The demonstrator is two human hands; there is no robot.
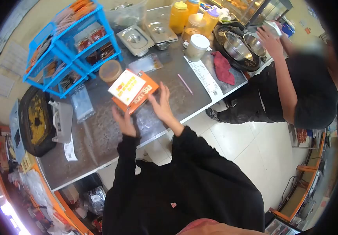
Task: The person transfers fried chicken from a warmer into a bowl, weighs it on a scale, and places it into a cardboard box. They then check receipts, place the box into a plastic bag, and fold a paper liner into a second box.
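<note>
Hands (143, 113) around orange takeaway box (134, 91)

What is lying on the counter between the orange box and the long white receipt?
A thin pink stick lies alone on the steel counter between the orange box and the receipt, seen in the head view.

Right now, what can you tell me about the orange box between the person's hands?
The orange box is flat, looks like cardboard, with white lettering on its orange side and a pale yellow-white top panel with red and orange print. It lies tilted askew on the steel counter, beside a round tub with a brownish lid. The left hand is at its near edge and the right hand at its right side, fingers spread; actual contact cannot be told.
</note>
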